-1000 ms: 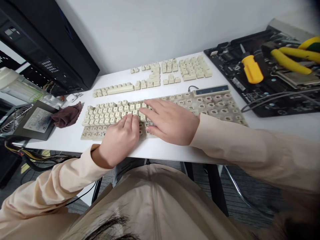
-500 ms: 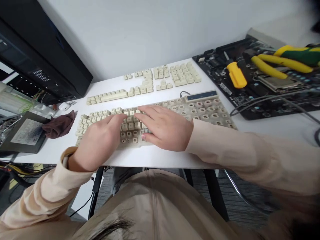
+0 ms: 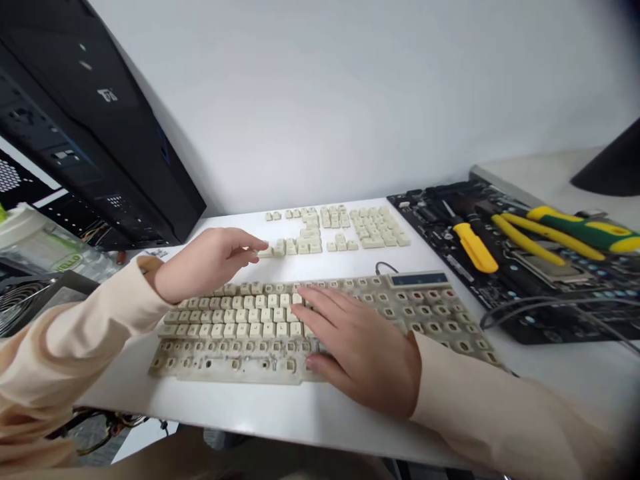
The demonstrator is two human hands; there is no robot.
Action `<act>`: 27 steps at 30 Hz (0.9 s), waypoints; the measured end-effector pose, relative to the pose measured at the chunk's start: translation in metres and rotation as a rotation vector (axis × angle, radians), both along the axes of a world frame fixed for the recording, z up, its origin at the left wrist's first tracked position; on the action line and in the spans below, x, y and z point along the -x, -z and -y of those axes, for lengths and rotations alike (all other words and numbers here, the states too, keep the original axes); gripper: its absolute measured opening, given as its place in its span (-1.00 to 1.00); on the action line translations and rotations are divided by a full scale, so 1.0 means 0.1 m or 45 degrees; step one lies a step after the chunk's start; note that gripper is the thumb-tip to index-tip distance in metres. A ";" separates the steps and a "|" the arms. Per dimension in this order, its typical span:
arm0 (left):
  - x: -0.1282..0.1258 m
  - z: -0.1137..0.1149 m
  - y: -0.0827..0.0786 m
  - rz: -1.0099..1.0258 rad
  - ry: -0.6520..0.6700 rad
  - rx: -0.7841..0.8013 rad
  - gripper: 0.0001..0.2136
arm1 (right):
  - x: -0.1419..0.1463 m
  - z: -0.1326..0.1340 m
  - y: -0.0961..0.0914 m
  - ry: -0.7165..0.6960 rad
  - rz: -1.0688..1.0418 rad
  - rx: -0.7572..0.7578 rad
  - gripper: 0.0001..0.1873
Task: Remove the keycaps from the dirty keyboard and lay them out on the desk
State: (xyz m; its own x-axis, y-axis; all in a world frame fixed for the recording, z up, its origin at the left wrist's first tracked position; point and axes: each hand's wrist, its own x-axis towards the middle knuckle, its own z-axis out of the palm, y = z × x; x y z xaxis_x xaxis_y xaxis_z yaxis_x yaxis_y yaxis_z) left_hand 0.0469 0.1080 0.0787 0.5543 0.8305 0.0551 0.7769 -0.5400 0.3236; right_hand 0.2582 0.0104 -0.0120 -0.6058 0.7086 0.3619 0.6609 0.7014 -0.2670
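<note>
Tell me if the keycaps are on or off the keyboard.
Partly off: keycaps remain on the left of the keyboard; its right side shows bare sockets.

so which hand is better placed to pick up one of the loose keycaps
Probably the left hand: it is lifted off the keyboard, reaching toward the loose keycaps. The right hand is further back, resting on the half-stripped keyboard.

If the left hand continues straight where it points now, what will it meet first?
The left hand would probably meet the loose beige keycaps first, though depth is unclear.
</note>
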 end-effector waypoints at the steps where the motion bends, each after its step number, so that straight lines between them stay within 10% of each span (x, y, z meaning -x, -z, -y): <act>1: -0.03 -0.10 -0.01 -0.030 -0.006 -0.018 -0.70 | 0.00 0.01 0.00 0.012 0.002 0.003 -0.51; 12: -0.25 -0.97 0.22 -0.298 0.036 0.061 -0.72 | -0.01 0.01 0.00 0.086 0.015 -0.074 -0.55; 27: -0.32 -1.34 0.34 -0.407 0.169 0.251 -0.70 | -0.10 -0.13 0.00 -0.070 0.195 -0.171 -0.55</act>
State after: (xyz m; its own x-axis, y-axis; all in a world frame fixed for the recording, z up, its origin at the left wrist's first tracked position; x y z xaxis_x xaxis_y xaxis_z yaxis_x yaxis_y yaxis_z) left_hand 0.0789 0.2416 0.0451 0.6210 0.7278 -0.2909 0.7828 -0.5943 0.1844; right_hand 0.2683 0.0229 -0.0122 -0.6976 0.6243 0.3516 0.6460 0.7603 -0.0682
